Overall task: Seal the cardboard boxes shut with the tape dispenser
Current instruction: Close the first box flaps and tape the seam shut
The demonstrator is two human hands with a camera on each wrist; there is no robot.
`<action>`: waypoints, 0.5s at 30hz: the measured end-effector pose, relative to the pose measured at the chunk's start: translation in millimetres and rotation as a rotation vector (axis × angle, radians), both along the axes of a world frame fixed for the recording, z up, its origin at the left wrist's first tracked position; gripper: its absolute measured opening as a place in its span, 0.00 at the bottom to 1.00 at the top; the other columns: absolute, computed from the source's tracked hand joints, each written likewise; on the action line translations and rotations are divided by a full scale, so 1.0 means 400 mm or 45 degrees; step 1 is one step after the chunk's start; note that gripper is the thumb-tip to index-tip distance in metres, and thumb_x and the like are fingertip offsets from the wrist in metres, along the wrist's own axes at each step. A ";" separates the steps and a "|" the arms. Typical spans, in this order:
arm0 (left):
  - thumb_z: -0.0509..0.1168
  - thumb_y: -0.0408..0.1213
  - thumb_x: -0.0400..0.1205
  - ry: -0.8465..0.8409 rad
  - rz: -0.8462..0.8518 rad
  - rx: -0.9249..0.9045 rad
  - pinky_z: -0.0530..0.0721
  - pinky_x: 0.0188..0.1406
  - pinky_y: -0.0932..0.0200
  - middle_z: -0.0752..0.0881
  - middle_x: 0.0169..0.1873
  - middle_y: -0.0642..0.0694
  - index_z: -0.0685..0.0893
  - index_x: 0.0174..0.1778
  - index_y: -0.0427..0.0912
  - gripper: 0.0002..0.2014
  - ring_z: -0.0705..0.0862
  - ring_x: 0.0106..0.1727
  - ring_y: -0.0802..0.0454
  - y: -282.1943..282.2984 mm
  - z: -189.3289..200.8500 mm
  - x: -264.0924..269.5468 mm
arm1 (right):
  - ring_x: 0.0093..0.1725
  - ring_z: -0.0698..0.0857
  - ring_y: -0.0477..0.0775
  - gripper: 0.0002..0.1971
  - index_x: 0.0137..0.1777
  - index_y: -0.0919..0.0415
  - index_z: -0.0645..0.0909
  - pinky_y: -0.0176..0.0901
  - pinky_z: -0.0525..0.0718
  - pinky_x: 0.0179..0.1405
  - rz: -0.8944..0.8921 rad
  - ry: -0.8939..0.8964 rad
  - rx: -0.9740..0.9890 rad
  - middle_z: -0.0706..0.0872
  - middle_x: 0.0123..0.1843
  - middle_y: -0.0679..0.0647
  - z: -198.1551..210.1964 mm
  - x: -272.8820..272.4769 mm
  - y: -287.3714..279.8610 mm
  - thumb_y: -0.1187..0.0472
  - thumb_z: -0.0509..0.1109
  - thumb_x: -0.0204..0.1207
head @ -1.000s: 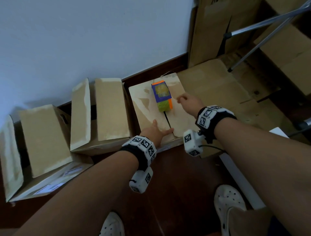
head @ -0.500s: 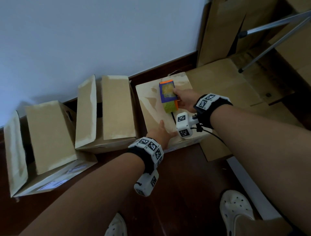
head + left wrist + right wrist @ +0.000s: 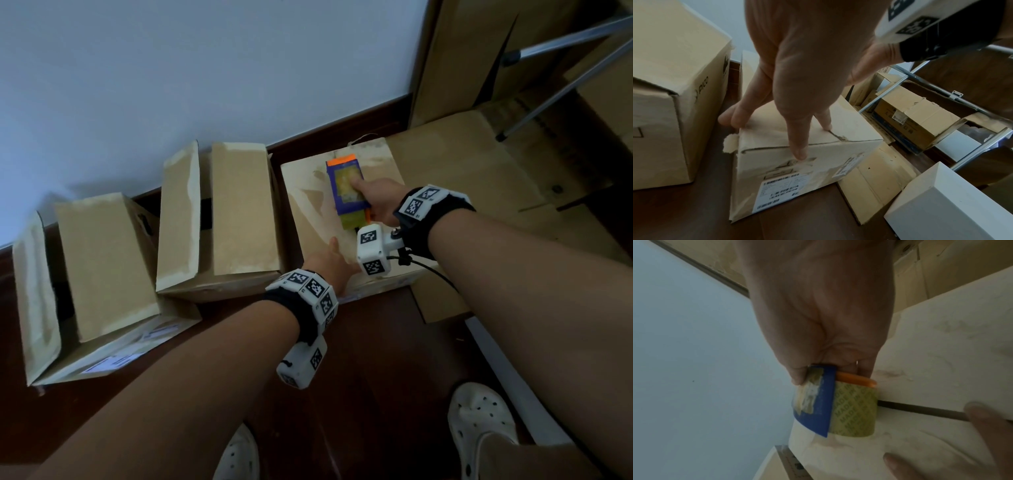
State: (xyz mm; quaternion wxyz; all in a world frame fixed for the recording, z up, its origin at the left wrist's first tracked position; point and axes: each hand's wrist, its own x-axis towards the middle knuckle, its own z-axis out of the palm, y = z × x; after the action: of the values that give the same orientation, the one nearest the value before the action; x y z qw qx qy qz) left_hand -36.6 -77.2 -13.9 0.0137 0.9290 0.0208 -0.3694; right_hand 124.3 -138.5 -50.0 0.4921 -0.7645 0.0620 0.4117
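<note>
- Three cardboard boxes are sitting in a row along the far wall (image 3: 171, 68): the left box (image 3: 102, 263) and middle box (image 3: 239, 212) are gaping open with flaps up.
- The right box (image 3: 308, 192) is lying with flaps down, its center seam (image 3: 920, 410) showing as a dark gap.
- The left hand (image 3: 329, 267) is pressing flat, fingers straight, on that box's near edge.
- The right hand (image 3: 380, 202) is gripping the tape dispenser (image 3: 346, 192), blue and orange with yellowish tape, sitting over the seam.
</note>
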 end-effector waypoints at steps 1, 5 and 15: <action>0.59 0.37 0.87 -0.003 0.005 0.000 0.77 0.68 0.45 0.61 0.80 0.34 0.42 0.83 0.34 0.37 0.73 0.74 0.37 0.000 0.003 0.000 | 0.58 0.87 0.67 0.29 0.58 0.67 0.82 0.67 0.83 0.61 0.011 -0.002 -0.003 0.88 0.57 0.64 -0.003 0.002 -0.002 0.39 0.65 0.76; 0.59 0.37 0.87 0.022 -0.002 0.012 0.77 0.69 0.45 0.61 0.80 0.34 0.41 0.83 0.35 0.37 0.72 0.74 0.37 -0.003 0.017 -0.002 | 0.59 0.86 0.69 0.31 0.58 0.68 0.82 0.69 0.82 0.61 0.014 -0.024 0.006 0.88 0.57 0.65 -0.015 0.010 -0.013 0.37 0.64 0.76; 0.58 0.38 0.87 0.031 0.047 -0.013 0.78 0.67 0.44 0.63 0.80 0.35 0.41 0.84 0.37 0.37 0.73 0.74 0.37 0.000 0.009 -0.005 | 0.59 0.86 0.65 0.26 0.63 0.68 0.80 0.65 0.82 0.64 -0.070 0.080 0.059 0.88 0.58 0.64 0.067 -0.073 -0.026 0.43 0.62 0.81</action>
State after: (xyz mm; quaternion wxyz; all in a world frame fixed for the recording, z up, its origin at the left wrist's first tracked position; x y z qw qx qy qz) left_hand -38.5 -77.3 -10.3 0.0248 0.9238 0.0361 -0.3803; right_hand 95.2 -148.7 -23.3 0.5188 -0.7375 0.0888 0.4232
